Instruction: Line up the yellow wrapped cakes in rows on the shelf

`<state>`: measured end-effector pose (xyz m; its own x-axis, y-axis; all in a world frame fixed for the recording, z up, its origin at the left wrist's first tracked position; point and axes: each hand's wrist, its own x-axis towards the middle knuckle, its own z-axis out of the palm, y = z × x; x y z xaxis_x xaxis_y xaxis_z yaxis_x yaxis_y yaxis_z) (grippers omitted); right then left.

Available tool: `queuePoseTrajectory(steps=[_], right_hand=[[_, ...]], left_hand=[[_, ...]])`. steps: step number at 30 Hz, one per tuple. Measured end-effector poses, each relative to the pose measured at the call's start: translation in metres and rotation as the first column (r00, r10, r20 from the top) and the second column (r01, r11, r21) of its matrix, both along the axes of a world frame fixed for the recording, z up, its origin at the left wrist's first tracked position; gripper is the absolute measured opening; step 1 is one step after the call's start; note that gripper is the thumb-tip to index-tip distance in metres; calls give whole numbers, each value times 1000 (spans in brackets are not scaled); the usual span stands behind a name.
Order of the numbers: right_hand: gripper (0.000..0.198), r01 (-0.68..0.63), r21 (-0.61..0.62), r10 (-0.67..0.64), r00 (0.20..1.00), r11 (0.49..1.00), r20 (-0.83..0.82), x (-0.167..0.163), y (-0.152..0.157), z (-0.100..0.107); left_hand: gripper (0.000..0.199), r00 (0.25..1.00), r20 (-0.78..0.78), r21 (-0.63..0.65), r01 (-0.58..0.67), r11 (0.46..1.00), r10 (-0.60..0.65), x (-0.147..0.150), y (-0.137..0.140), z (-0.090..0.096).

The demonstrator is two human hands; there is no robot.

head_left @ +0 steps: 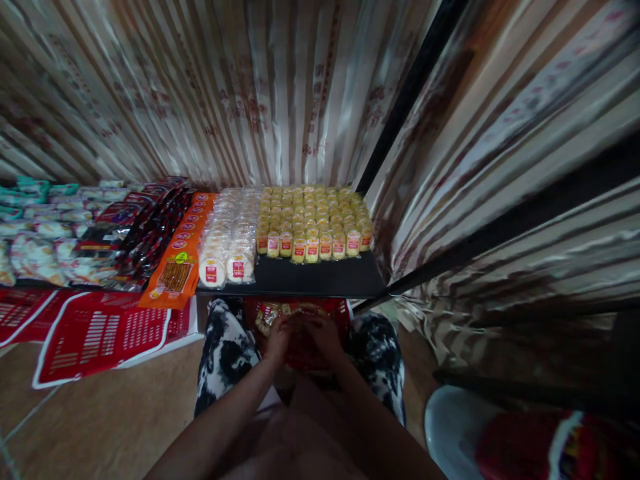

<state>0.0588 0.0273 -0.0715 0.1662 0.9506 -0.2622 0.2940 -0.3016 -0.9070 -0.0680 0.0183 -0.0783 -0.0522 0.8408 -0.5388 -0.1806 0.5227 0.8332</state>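
Your left hand [280,337] and right hand [323,333] are close together, fingers pointing ahead and inward over the red basket [344,311] between your knees. It is too dark there to tell whether either hand is gripping something or only resting on the contents; the fingertips blend into the shadow.

The small wrapped snacks [267,316] in that basket lie just past your fingers, toward the far side. They seem to form a band with its long axis running left to right, across the line of your forearms. The clearest part of it is ahead and to the left of your left hand, so that hand is the nearer one; your right hand is farther over, toward the basket's right side.

Beyond the basket, and above it, is the front edge of the black shelf [310,279]. The yellow snack packs [312,230] on it stand in rows straight ahead of your hands, set back from that edge. Left of them are the white round crackers [227,250], then the orange bag [175,275], which pokes out past the shelf edge.
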Motion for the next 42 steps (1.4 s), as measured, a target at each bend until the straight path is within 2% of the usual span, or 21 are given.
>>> queuePoseTrajectory(steps=[2, 5, 8, 10, 12, 14, 16, 20, 26, 29, 32, 35, 38, 42], right_hand=[[23, 6, -9, -6, 999, 1000, -38, 6, -4, 10], [27, -1, -15, 0, 996, 1000, -85, 14, -15, 27], [32, -18, -39, 9, 975, 999, -220, 19, -27, 45], [32, -43, -79, 11, 931, 996, -364, 20, -32, 55], [31, -60, -119, -7, 870, 991, -493, 20, -35, 63], [31, -54, -141, -36, 822, 989, -568, 20, -35, 69], [30, -22, -144, -68, 803, 989, -592, 19, -33, 74], [29, 12, -128, -84, 812, 992, -577, 16, -28, 82], [37, 20, -77, -54, 879, 997, -474, 12, -23, 87], [45, 28, -53, -48, 896, 998, -442, 11, -22, 89], [47, 63, -23, -67, 915, 998, -398, 10, -20, 93], [43, 94, -8, -91, 927, 996, -364, 10, -17, 99], [39, 89, 5, -82, 935, 996, -344, 11, -13, 101], [36, -30, 1, 30, 966, 1000, -255, 11, -11, 94]], left_hand=[[39, 1000, 30, -13, -4, 1000, 5, 0, -3, 6], [44, 998, -63, -5, -15, 1000, 15, -8, -7, 13], [50, 981, -193, 173, 55, 983, -21, -16, -11, 23], [51, 970, -232, 304, 148, 941, -77, -19, -13, 33], [46, 957, -262, 374, 223, 900, -129, -18, -16, 43], [37, 951, -271, 376, 247, 893, -149, -16, -17, 52], [33, 957, -247, 341, 230, 912, -149, -13, -18, 55], [35, 971, -192, 282, 196, 939, -145, -12, -18, 51], [46, 970, -100, 213, 240, 947, -223, -16, -17, 52], [46, 972, -66, 227, 236, 945, -227, -16, -14, 52], [42, 971, -126, 282, 230, 931, -202, -15, -10, 53], [38, 965, -189, 288, 230, 930, -180, -15, -4, 63], [40, 963, -189, 259, 239, 936, -194, -18, 3, 79], [42, 957, -233, 274, 237, 932, -175, -23, 16, 95]])
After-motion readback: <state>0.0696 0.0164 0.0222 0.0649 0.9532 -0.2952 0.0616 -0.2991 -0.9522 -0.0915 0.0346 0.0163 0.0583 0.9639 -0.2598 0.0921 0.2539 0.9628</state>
